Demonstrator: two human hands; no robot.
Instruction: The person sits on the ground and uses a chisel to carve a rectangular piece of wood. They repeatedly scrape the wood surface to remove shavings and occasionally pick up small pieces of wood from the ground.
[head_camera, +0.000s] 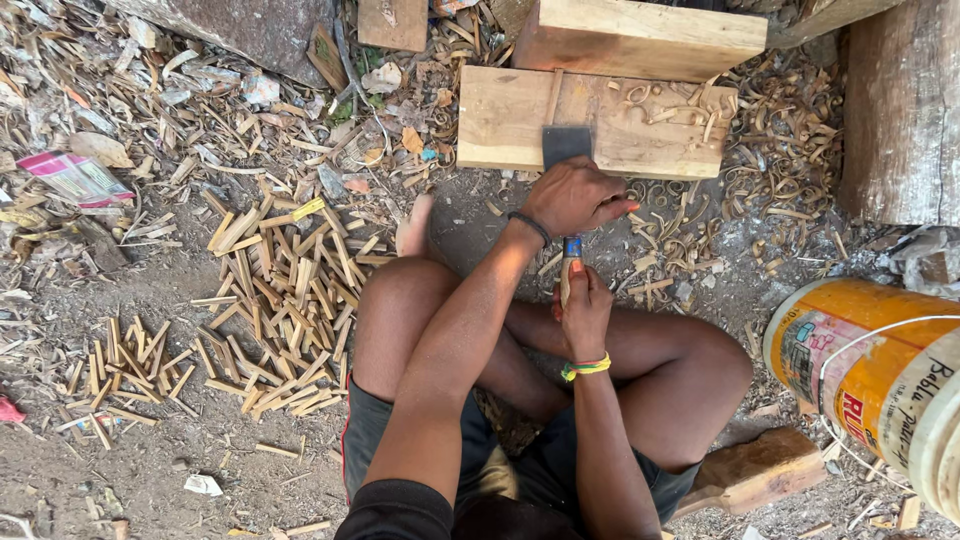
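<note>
Bare knees and dark shorts fill the near ground, the person sitting cross-legged on the dirt floor (150, 470). Just ahead of the knees the right hand (585, 310), with a yellow-and-green band at its wrist, is wrapped around a thin pale wooden stick (566, 280) held upright. Right above it the left hand (578, 197), a dark band on its wrist, is clenched over the handle end of a flat grey metal blade (566, 145), whose broad rectangular face lies against a squared pale wood block (500, 120). A second sawn block (640, 35) sits stacked beyond that one. To the right of the hands, curled shavings (690, 225) litter the block and the ground beside it. Well to the left of the hands lies a loose heap of short split sticks (285, 290), straight and splintery. Far right of the hands stands a rough log (900, 110), with a yellow plastic bucket (860, 370) nearer the knee. Everywhere else the floor is dusty earth strewn with chips.
</note>
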